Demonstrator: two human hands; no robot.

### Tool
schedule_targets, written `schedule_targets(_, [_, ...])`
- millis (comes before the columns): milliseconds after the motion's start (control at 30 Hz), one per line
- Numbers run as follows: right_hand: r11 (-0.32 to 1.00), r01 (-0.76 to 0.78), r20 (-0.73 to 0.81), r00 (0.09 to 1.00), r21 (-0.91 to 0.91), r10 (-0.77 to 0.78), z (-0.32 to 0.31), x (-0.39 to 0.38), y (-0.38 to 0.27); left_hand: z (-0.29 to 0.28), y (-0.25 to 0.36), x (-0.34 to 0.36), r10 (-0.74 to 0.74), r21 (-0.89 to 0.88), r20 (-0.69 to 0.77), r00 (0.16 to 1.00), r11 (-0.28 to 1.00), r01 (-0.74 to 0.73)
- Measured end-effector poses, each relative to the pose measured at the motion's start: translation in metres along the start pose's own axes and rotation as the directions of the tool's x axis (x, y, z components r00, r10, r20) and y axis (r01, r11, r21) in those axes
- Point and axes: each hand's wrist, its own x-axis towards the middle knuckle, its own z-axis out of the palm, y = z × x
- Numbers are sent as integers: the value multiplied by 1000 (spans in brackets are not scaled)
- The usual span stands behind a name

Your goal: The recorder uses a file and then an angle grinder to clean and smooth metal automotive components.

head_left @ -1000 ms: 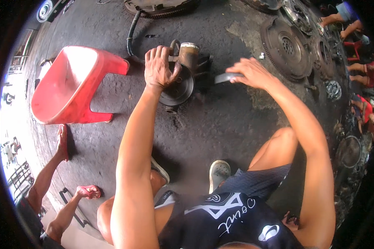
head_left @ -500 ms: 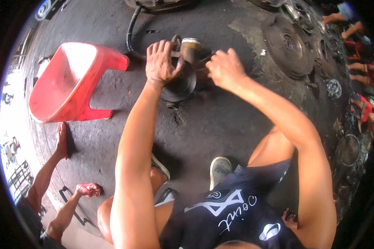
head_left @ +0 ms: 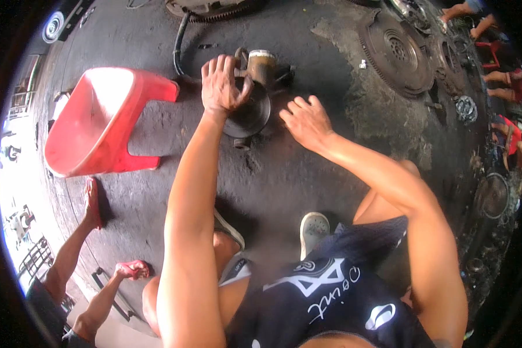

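My left hand (head_left: 220, 87) grips the top of a dark metal pump assembly, made of a round black pulley (head_left: 252, 119) and a rusty cylindrical housing with a pale cap (head_left: 261, 65). My right hand (head_left: 304, 122) is just right of the pulley with its fingers curled closed; what it holds, if anything, is hidden. A black hose (head_left: 181, 35) curves down behind my left hand toward the assembly, which lies on the dark stained floor (head_left: 272, 182).
A red plastic chair (head_left: 95, 124) lies at left, near a co-worker's legs in flip-flops (head_left: 130, 268). Large toothed flywheels (head_left: 395, 55) and crumpled foil (head_left: 466, 109) are at right. Other people's legs (head_left: 501, 87) line the far right edge. My own shoes (head_left: 313, 232) are below.
My right hand has moved left toward the pulley, then down a little. The grey flat tool that showed in it earlier is out of sight. My left hand stays on the assembly.
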Motion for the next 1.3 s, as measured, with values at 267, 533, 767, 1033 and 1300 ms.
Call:
schedule_targets(267, [994,-106,-37,994,2,106,10,-7,-11,0,1,-3,-19,55,-30,999,998,20])
schedule_targets(533, [988,-117,-163,978,100,132,4,-31,7,-4,8,-4,-79,58,-11,997,995,80])
schedule_targets(767, [998,30,84,996,50,-34,14,-8,-35,-2,5,-1,-48,95,1,999,994,48])
schedule_targets(1033, [976,-172,-123,974,135,189,-11,-27,32,4,2,0,-13,36,-34,999,999,15])
schedule_targets(1300, [942,-311,-67,945,127,320,-6,-35,31,-2,8,0,-46,95,24,999,995,44])
